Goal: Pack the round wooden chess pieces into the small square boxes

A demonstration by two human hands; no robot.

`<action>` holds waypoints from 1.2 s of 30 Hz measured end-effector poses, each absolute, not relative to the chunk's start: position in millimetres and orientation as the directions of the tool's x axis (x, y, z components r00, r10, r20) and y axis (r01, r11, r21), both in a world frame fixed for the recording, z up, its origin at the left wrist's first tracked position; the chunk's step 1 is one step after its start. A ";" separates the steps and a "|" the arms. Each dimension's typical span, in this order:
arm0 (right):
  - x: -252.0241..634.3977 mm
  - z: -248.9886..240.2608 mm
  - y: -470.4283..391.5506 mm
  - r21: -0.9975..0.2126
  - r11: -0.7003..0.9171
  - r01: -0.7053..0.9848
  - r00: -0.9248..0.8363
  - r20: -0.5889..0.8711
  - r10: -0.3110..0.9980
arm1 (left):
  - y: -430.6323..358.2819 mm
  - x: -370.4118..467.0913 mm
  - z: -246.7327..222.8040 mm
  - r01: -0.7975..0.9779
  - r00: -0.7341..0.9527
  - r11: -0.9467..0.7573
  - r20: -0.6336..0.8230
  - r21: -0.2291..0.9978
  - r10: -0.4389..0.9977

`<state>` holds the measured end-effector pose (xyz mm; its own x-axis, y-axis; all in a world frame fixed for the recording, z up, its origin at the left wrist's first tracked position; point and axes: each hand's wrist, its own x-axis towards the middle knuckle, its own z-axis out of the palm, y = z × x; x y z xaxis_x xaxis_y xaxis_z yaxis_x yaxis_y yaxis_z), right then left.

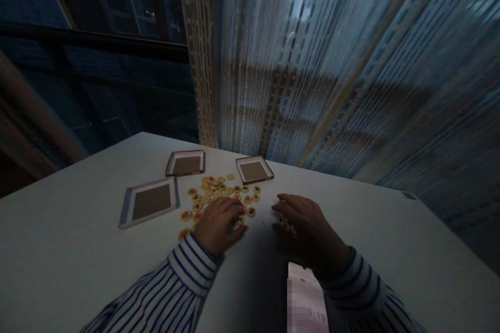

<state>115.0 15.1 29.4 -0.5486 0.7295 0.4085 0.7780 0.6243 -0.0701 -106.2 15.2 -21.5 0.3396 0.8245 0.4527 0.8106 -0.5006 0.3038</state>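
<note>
Round wooden Chinese chess pieces (pixel 205 200) with red or black characters lie in a loose spread on the white table. My left hand (pixel 220 222) rests over the near right part of the spread, palm down, fingers bent and thumb apart. It hides some pieces, and a few show by its fingertips. To the right, my right hand (pixel 307 223) curves over several small whitish things (pixel 287 225), too dark to name. Its thumb and fingers are apart, and I see nothing gripped in it. A bare strip of table separates the two hands.
Three shallow square trays, or box halves, stand around the pieces: a near left one (pixel 152 202), a far left one (pixel 186 163) and a far right one (pixel 255 169). A lit phone (pixel 307 296) lies by my right wrist. A string curtain (pixel 269 88) hangs beyond the table (pixel 363 218).
</note>
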 end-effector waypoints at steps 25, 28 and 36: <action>112.5 16.4 21.0 -0.051 0.696 0.716 -0.615 0.425 0.664 | 16.6 -106.3 -24.6 0.857 0.339 -0.451 0.387 0.248 0.857; 112.8 15.6 21.0 -0.050 0.703 0.709 -0.620 0.429 0.656 | 16.9 -106.1 -25.1 0.853 0.344 -0.460 0.397 0.248 0.851; 112.6 15.8 21.1 -0.037 0.697 0.716 -0.622 0.419 0.661 | 17.0 -106.8 -26.3 0.859 0.345 -0.451 0.375 0.242 0.860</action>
